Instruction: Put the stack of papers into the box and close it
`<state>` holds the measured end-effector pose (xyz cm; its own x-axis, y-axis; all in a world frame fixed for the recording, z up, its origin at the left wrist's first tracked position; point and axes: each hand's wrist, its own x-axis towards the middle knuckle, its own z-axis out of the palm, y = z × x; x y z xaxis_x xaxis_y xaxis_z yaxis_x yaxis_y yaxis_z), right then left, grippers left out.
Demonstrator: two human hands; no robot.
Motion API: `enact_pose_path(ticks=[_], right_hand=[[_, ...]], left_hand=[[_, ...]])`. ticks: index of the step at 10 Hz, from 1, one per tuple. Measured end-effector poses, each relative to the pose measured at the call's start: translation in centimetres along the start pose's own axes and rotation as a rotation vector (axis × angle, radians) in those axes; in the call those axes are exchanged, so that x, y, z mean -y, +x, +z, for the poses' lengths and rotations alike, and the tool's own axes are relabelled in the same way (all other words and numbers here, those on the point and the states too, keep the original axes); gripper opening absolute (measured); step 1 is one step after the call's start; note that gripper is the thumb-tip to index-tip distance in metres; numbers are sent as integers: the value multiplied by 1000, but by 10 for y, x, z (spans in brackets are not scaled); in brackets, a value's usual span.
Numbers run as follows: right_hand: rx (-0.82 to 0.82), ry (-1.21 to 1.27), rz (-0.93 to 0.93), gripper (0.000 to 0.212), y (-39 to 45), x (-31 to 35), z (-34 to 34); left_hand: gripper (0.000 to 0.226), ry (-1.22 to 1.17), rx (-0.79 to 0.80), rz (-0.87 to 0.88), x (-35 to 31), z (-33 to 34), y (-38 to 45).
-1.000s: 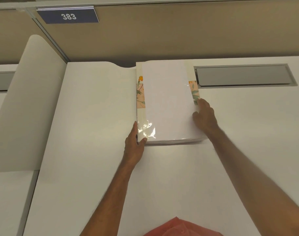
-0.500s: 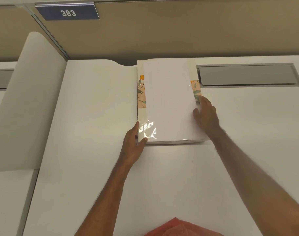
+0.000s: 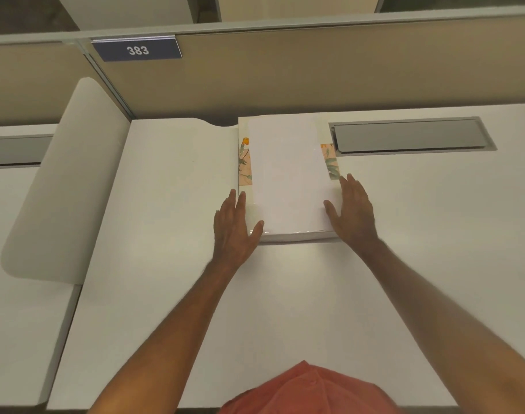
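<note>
Box (image 3: 245, 162) mostly hidden under papers (image 3: 288, 174) — depth unclear.

Stack of papers (image 3: 288, 174) hides most of the box (image 3: 245, 162).

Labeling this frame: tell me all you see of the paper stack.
The stack of papers is plain white, blank on top, with neat, squared edges. It lies flat on a box with a floral print that shows on either side. The left hand and right hand flank its near corners, fingers spread.
</note>
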<state>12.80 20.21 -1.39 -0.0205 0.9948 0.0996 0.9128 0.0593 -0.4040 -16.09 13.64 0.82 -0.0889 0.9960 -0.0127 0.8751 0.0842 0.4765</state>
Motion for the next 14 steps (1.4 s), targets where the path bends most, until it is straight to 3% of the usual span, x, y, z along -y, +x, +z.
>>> enact_pose_path(ticks=[3, 6, 8, 11, 13, 14], right_hand=[[26, -75, -111, 72, -52, -1, -13], [14, -148, -204, 73, -93, -13, -14], [46, -228, -166, 81, -106, -16, -13], [5, -243, -190, 82, -105, -17, -9], [-39, -213, -236, 80, -85, -5, -30], [-120, -215, -311, 78, -52, 12, -56]], left_hand=[[85, 226, 27, 136, -14, -1, -14], [85, 325, -62, 263, -22, 17, -47], [87, 397, -53, 247, -21, 31, -65], [87, 444, -97, 265, -16, 33, -61], [86, 450, -141, 273, -31, 4, -39], [83, 444, -237, 334, -47, -30, -12]])
